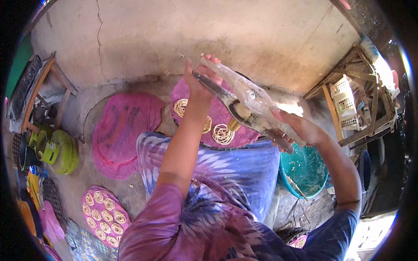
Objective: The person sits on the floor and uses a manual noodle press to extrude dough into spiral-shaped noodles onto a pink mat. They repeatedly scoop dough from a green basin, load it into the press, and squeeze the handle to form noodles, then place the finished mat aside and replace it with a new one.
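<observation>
Tool (224, 96), long and dark, was held up above the mat (250, 135), slanting down from the left hand (201, 78) to the right hand (300, 126). The left fingers were curled tight around its upper end. The right fingers were bent around its lower end, with the thumb lying on top. Clear, shiny plastic (257, 95) ran along its upper side, and some pale stuff (244, 111) showed in a round part near its middle. A gold tube (234, 125) poked out just under it — I could not tell if the two were joined.

Pale coils (223, 134) lay on the mat, partly behind the left arm. Left of the mat was a pink cloth (126, 135), flat on the floor. Farther left stood a green gas bottle (65, 152). To the mat's left and nearer the person lay a small mat (107, 191) full of the same kind of coils. Right of the mat sat a green tub (311, 165) with bits in it — and well to the right was a white basket (346, 102).
</observation>
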Tool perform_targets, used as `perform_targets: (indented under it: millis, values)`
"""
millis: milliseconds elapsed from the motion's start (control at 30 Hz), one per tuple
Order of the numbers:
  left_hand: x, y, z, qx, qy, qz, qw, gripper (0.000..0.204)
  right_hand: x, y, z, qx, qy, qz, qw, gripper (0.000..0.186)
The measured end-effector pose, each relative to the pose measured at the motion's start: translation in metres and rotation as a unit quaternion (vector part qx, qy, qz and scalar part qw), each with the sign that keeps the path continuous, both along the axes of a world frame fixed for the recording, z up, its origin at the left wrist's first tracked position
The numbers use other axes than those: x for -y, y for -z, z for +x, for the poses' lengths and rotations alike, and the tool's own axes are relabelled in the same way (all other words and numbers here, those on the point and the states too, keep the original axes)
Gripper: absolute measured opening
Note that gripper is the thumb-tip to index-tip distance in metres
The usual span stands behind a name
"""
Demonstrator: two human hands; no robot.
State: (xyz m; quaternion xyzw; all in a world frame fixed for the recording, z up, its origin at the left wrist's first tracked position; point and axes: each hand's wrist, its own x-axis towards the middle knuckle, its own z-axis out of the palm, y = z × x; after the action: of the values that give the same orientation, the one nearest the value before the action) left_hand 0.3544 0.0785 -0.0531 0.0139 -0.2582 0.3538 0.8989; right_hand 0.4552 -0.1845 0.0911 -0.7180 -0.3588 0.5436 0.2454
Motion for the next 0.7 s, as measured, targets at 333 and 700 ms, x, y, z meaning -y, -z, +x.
perform_targets:
  millis: [333,700]
  values:
    - [0.004,0.01,-0.009,-0.037,0.001,0.054,0.998,0.056,0.024,0.027,-0.001,-0.017,0.026,0.024,0.999,0.07]
    - [0.023,0.023,-0.027,-0.564,-0.07,0.415,0.711,0.064,0.054,0.091,0.035,-0.105,0.062,0.11,0.986,0.068]
